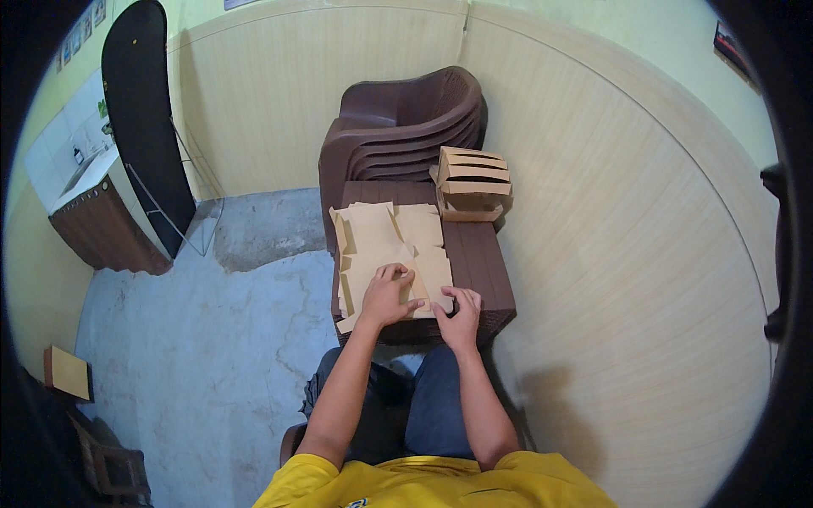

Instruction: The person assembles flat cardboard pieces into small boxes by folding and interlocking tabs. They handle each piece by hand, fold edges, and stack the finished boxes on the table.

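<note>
A flat, creased cardboard box blank (436,269) lies on a pile of similar brown blanks on top of a stack of dark brown plastic stools or tables. My left hand (389,296) rests on the blank, its fingers bent and its thumb stretched out toward the right hand. At the near right corner, my right hand (460,317) curls its thumb and fingers around the edge of the cardboard. The exact contact under both hands is partly hidden.
Several folded cardboard boxes (474,184) sit stacked at the back right of the brown surface (476,262). Behind it stand stacked brown plastic chairs (394,123). A wood-panelled wall (627,254) runs close on the right. At far left, an ironing board (140,127) leans beside a sink counter (106,212).
</note>
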Motion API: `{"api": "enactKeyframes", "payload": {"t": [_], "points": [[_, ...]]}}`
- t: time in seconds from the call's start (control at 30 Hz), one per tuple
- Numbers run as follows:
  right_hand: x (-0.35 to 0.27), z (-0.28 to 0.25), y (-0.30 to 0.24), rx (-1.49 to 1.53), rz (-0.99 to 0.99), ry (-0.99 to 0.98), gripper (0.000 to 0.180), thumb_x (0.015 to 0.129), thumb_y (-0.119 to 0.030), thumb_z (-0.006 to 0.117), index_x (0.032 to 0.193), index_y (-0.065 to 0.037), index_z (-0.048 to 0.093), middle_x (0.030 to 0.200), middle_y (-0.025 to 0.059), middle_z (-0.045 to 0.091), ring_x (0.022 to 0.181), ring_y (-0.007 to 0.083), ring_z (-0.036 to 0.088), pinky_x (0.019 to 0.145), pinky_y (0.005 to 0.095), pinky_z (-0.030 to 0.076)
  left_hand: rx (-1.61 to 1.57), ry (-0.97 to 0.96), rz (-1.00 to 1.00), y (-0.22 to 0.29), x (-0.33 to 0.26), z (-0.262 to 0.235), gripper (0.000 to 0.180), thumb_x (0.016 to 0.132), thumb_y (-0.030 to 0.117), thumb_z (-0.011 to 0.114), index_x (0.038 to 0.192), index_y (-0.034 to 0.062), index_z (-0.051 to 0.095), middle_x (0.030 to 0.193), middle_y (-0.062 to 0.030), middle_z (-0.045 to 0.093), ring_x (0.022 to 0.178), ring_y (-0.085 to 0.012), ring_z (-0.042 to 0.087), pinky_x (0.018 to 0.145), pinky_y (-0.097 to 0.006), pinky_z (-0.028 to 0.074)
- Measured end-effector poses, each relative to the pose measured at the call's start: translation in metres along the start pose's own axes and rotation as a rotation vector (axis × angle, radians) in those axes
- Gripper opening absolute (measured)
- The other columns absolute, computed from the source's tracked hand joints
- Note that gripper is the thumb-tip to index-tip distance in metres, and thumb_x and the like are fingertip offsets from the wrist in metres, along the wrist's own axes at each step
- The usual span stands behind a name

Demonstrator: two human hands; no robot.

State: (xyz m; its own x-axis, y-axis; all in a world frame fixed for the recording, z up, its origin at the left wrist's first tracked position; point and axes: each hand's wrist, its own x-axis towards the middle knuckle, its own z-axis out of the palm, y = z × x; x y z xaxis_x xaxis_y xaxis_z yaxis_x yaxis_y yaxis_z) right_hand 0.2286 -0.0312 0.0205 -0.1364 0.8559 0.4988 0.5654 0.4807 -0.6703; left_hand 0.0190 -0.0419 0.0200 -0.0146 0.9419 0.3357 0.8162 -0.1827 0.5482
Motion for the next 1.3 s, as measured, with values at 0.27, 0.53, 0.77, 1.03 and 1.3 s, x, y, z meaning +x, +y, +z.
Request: {"api": "enactKeyframes", "payload": {"t": [0.27, 0.53, 0.77, 1.03, 1.3], "points": [[0.008, 0.016, -0.003, -0.125, 0.183, -0.036, 0.03, 0.076, -0.021, 0.095, 0.089, -0.014, 0.069, 0.108, 0.0029, 0.067, 0.117, 0.0307, 0.058, 0.1, 0.0478, 0.045, 0.003, 0.003, 0.033, 0.001, 0.001, -0.001, 0.073, 0.079, 0.047, 0.089, 0.137, 0.0067, 0.071, 0.142, -0.0155, 0.06, 0.137, -0.0385, 0.052, 0.116, -0.047, 0.046], [0.006, 0.015, 0.002, -0.074, 0.114, -0.079, 0.029, 0.081, -0.025, 0.091, 0.102, -0.016, 0.074, 0.112, 0.0034, 0.064, 0.122, 0.0302, 0.055, 0.104, 0.0483, 0.04, -0.029, 0.003, 0.027, -0.001, -0.001, 0.0, 0.074, 0.082, 0.048, 0.087, 0.14, 0.006, 0.07, 0.142, -0.0156, 0.061, 0.138, -0.0379, 0.052, 0.117, -0.049, 0.045], [-0.004, -0.006, -0.005, -0.202, -0.077, -0.279, 0.064, 0.083, -0.029, 0.086, 0.144, -0.024, 0.07, 0.13, 0.0094, 0.055, 0.132, 0.0329, 0.045, 0.112, 0.0505, 0.037, 0.012, 0.102, 0.032, 0.02, -0.018, -0.011, 0.078, 0.081, 0.049, 0.088, 0.143, 0.008, 0.068, 0.144, -0.0167, 0.064, 0.136, -0.0371, 0.058, 0.121, -0.053, 0.042], [0.002, -0.009, -0.014, -0.427, -0.316, -0.279, 0.061, 0.088, -0.026, 0.077, 0.148, -0.027, 0.067, 0.137, 0.0141, 0.054, 0.133, 0.0366, 0.044, 0.113, 0.0554, 0.035, 0.143, -0.002, -0.058, 0.024, -0.068, -0.044, 0.071, 0.072, 0.036, 0.096, 0.136, 0.0129, 0.072, 0.145, -0.0065, 0.066, 0.145, -0.0305, 0.052, 0.127, -0.056, 0.034], [0.015, -0.024, -0.017, -0.309, -0.301, -0.261, 0.043, 0.084, -0.026, 0.076, 0.124, -0.01, 0.074, 0.147, 0.0169, 0.056, 0.142, 0.0378, 0.048, 0.115, 0.0537, 0.04, 0.031, 0.101, -0.056, -0.003, -0.073, -0.041, 0.053, 0.075, 0.016, 0.092, 0.125, 0.012, 0.076, 0.127, -0.0067, 0.068, 0.136, -0.0323, 0.058, 0.125, -0.065, 0.035]]}}
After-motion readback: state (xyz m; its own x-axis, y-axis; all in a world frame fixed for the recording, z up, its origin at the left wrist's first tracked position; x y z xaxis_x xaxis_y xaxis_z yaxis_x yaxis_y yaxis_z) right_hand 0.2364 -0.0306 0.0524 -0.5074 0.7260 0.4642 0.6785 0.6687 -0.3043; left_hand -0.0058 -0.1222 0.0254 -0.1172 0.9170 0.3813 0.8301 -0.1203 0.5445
